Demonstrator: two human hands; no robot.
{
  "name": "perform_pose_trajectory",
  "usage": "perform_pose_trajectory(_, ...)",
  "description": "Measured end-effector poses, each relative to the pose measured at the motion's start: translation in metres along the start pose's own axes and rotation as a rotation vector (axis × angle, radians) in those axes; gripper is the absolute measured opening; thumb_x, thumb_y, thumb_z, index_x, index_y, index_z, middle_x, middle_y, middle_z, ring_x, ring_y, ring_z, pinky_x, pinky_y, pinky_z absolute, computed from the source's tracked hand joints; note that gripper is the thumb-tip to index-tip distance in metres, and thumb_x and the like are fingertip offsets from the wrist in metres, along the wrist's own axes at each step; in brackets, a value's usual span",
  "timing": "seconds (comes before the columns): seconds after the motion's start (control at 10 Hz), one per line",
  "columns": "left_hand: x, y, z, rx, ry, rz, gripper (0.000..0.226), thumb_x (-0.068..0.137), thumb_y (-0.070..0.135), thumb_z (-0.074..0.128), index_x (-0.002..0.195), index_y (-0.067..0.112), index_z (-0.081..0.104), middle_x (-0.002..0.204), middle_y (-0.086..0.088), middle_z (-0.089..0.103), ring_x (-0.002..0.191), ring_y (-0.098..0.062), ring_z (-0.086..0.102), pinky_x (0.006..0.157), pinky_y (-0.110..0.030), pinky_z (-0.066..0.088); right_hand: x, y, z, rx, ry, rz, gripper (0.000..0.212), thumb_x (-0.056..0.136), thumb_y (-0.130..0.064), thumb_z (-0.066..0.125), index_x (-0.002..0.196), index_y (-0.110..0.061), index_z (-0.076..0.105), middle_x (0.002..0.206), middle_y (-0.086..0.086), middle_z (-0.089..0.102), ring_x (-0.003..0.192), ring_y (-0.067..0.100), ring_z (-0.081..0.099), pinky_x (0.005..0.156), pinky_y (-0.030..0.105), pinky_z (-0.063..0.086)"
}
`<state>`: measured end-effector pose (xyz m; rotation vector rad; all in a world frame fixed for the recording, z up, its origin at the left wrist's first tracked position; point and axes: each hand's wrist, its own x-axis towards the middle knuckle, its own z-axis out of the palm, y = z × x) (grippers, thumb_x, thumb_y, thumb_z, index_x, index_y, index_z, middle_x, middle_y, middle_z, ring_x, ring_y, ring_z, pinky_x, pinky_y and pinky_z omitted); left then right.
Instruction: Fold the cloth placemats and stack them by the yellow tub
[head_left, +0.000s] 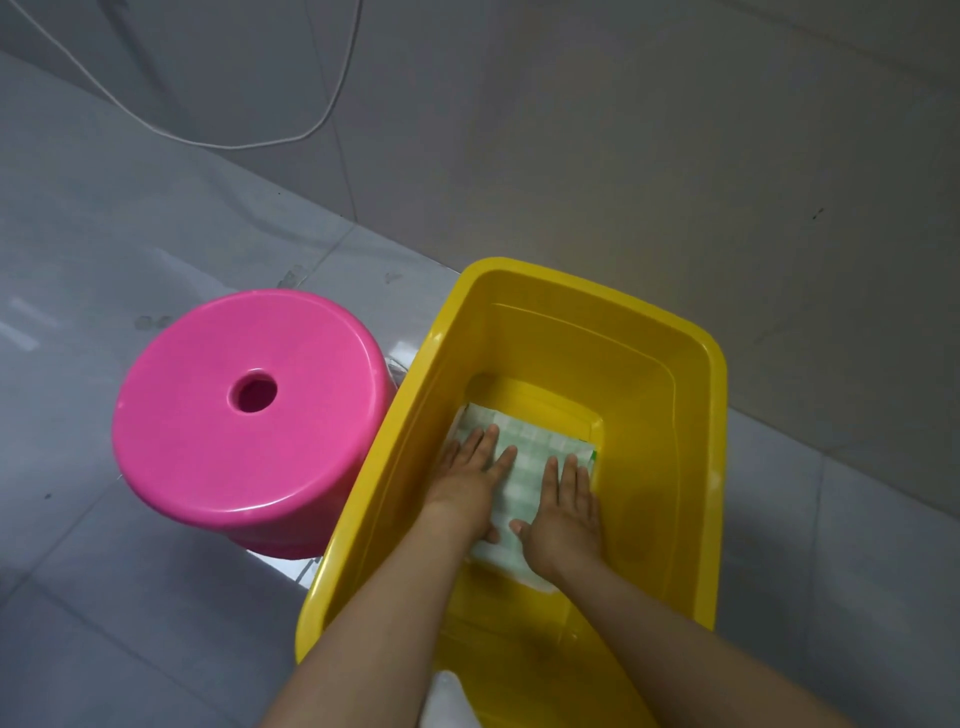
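A green-and-white checked cloth placemat (530, 457) lies flat on the bottom of the yellow tub (696, 415). Both my forearms reach down into the tub. My left hand (470, 478) rests palm-down on the mat's left part, fingers spread. My right hand (566, 512) presses flat on its right part, fingers stretched toward the far edge. The near edge of the mat is partly hidden under my wrists.
A pink round plastic stool (249, 415) with a hole in its top stands right against the tub's left side. The grey tiled floor (104, 260) meets a wall (623, 130) behind the tub. A white cable (208, 143) hangs along the wall. A pale object (449, 699) sits at the tub's near end.
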<state>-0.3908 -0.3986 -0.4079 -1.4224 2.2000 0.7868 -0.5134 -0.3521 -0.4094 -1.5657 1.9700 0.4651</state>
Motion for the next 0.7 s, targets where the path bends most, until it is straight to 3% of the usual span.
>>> perform_pose_trajectory(0.2,-0.012,0.005,-0.008,-0.007,0.091,0.008,0.096,0.085,0.032,0.066,0.151,0.025,-0.004,0.156,-0.004,-0.022,0.145,-0.02,-0.017,0.117,-0.034,-0.005,-0.009,-0.009,-0.006,-0.014,0.101,0.03,0.086,0.095,-0.046,0.042,0.146,-0.01,-0.017,0.154,0.011,-0.022,0.143,0.028,-0.019,0.115,0.042,-0.008)
perform_pose_trajectory(0.3,-0.03,0.007,-0.028,-0.068,0.228,0.023,0.078,0.093,0.026,0.054,0.151,0.024,0.002,0.159,-0.006,-0.012,0.146,-0.021,-0.007,0.118,-0.032,0.0,-0.024,-0.017,-0.016,0.101,0.245,0.029,0.079,0.092,-0.039,0.048,0.149,-0.013,-0.001,0.157,0.009,-0.007,0.145,0.026,-0.007,0.116,0.041,-0.002)
perform_pose_trajectory(0.5,-0.093,0.016,-0.101,-0.141,0.57,0.025,0.069,0.092,0.019,0.05,0.151,0.02,0.013,0.159,-0.009,-0.002,0.147,-0.022,0.004,0.118,-0.033,0.011,-0.057,-0.03,-0.072,0.406,0.494,-0.083,0.064,0.084,-0.025,0.06,0.142,-0.019,0.032,0.149,0.005,0.029,0.138,0.025,0.023,0.112,0.038,0.018)
perform_pose_trajectory(0.6,-0.14,0.012,-0.14,-0.126,0.776,-0.042,0.067,0.093,0.022,0.048,0.151,0.017,0.014,0.159,-0.012,0.004,0.146,-0.026,0.01,0.116,-0.036,0.016,-0.078,-0.049,-0.124,0.655,0.607,-0.26,0.052,0.084,-0.013,0.062,0.133,-0.008,0.046,0.133,0.013,0.049,0.126,0.031,0.04,0.106,0.037,0.027)
perform_pose_trajectory(0.7,-0.2,0.008,-0.171,-0.113,0.894,-0.139,0.067,0.094,0.025,0.046,0.151,0.019,0.011,0.159,-0.012,0.001,0.146,-0.024,0.007,0.116,-0.036,0.013,-0.115,-0.073,-0.18,0.95,0.574,-0.499,0.034,0.086,-0.007,0.059,0.12,-0.008,0.056,0.111,0.01,0.061,0.106,0.026,0.057,0.093,0.037,0.043)
